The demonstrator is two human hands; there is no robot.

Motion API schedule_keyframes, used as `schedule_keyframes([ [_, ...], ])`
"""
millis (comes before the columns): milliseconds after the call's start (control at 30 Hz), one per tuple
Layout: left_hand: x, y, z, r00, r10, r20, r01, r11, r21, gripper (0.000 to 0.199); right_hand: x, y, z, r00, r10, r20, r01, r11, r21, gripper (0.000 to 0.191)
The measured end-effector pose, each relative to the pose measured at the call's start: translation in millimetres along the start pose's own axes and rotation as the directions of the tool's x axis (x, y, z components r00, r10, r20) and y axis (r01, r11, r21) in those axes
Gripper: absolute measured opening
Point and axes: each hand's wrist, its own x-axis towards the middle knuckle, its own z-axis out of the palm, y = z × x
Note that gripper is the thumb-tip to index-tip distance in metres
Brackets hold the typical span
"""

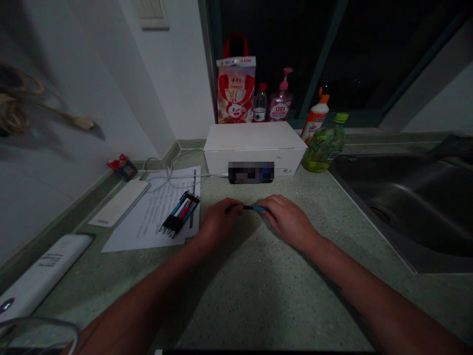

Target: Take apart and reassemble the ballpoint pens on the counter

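A thin black and blue pen (253, 208) lies level between my two hands, above the speckled green counter (244, 301). The fingers of my left hand (220, 217) are closed on its black end. My right hand (286, 217) pinches the blue end. To the left, several pens (180, 214) with black, blue and red parts lie side by side on a printed sheet of paper (148, 212). Just beyond my hands, a phone (251, 172) leans against a white box (254, 138), with a white cable at its left end.
A steel sink (414, 197) is at the right. Behind stand a green bottle (325, 148), an orange and white bottle (316, 118), a pink pump bottle (280, 103) and a red bag (236, 93). A white power bank (120, 203) and a power strip (48, 271) lie left.
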Motion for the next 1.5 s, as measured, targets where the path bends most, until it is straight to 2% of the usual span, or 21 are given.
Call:
schedule_keyframes([
  [167,-0.1,0.6,-0.5,1.000,-0.010,0.008,0.011,0.998,-0.054,0.014,-1.2,1.2,0.8,1.000,-0.012,0.001,0.012,0.999,0.044,0.022],
  [400,-0.5,-1.5,-1.3,0.985,0.165,-0.043,-0.161,0.984,0.077,0.017,-2.9,1.5,5.1,0.998,0.042,0.043,-0.047,0.992,0.115,0.031],
  [633,-1.9,-3.1,-2.2,0.969,0.247,-0.028,-0.243,0.964,0.109,0.018,-3.1,-2.5,2.2,0.991,0.130,0.028,-0.132,0.985,0.112,0.014],
  [967,-2.5,0.7,-4.0,0.958,0.286,-0.004,-0.284,0.952,0.116,0.015,-3.7,1.7,4.9,0.990,0.092,0.111,-0.100,0.992,0.072,0.025],
  [1067,-2.6,-1.0,-1.8,0.966,0.257,-0.017,-0.254,0.963,0.094,0.014,-3.4,1.8,4.1,0.986,0.114,0.120,-0.122,0.990,0.070,0.025],
  [1167,-2.6,-1.8,-0.2,0.988,0.148,-0.030,-0.147,0.987,0.058,0.028,-2.7,1.1,3.8,0.986,0.136,0.097,-0.143,0.988,0.059,0.025],
  [1267,-2.4,-0.8,-0.4,0.998,0.068,0.014,-0.068,0.997,0.033,0.013,-2.2,0.3,3.5,0.984,0.144,0.103,-0.150,0.987,0.051,0.025],
  [1400,-2.2,0.4,-0.6,0.997,0.080,-0.018,-0.080,0.997,0.024,0.007,-2.0,-0.6,3.2,0.984,0.136,0.113,-0.142,0.989,0.041,0.024],
  [1500,-2.0,1.5,-0.4,0.999,0.032,0.001,-0.032,0.999,-0.019,0.009,-1.7,-1.0,3.5,0.986,0.129,0.103,-0.134,0.990,0.041,0.023],
])
